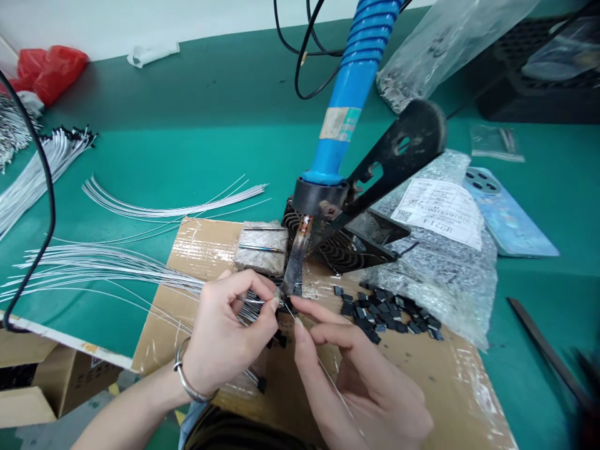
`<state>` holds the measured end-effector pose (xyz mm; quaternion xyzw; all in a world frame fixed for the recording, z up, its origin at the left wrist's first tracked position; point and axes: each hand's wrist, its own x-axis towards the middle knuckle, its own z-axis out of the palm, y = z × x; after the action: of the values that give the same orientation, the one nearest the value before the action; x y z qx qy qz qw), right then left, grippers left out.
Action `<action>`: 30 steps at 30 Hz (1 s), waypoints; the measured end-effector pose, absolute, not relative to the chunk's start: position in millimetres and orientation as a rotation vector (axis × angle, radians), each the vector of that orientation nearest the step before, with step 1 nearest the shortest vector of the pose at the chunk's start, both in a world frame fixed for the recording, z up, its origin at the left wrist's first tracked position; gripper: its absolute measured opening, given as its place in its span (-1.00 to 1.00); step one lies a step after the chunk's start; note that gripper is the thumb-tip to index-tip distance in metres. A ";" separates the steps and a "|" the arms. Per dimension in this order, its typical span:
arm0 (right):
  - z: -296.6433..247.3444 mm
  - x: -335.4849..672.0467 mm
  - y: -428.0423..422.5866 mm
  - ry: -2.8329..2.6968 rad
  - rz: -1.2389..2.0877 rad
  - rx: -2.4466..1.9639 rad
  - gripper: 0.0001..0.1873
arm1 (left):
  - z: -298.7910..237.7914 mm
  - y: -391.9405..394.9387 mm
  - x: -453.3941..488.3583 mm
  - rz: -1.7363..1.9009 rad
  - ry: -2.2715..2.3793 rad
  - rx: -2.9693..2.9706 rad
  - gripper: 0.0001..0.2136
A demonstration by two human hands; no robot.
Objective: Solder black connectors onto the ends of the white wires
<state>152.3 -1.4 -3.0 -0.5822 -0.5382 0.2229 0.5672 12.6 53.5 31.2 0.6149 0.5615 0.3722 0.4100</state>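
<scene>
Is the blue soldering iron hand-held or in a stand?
In a stand: the soldering iron sits in a black metal bracket; the left hand and right hand do not grip it.

This is an electronics assembly workshop, set out like a small production line. The worktop (154, 156) has a teal-green surface, and its front edge runs along the lower left above cardboard boxes (42, 375). A blue-handled soldering iron (349, 94) rises from a black metal bracket (398, 147) beside a round fan grille (335, 247), both near the middle of a taped cardboard sheet (197, 250). Batches of thin white wires (47, 169) fan across the worktop, and a heap of small black connectors (384, 315) lies on the cardboard. Beside them sits a grey bubble-wrap bag (450, 294) with a printed label (438, 212), as parts arrive in a factory.
</scene>
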 end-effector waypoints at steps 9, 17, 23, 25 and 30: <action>-4.2 154.1 -0.4 -1.293 0.506 -1.380 -0.81 | 30.8 54.8 13.3 0.939 1.411 1.524 -0.86; -4.2 155.0 1.0 -1.306 0.487 -1.350 -0.81 | 29.7 56.5 13.1 0.930 1.407 1.546 -0.86; -2.7 154.3 1.4 -1.307 0.463 -1.369 -0.80 | 30.1 53.8 12.6 0.941 1.404 1.553 -0.86; -1.9 153.5 1.1 -1.291 0.475 -1.374 -0.80 | 31.1 52.9 12.1 0.942 1.407 1.561 -0.85; -1.6 153.0 0.2 -1.270 0.519 -1.357 -0.79 | 32.9 53.4 12.0 0.945 1.398 1.587 -0.85</action>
<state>153.0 0.2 -1.6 -0.5780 -0.5410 0.2213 0.5695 12.0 53.4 32.9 0.6276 0.5528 0.3738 0.4011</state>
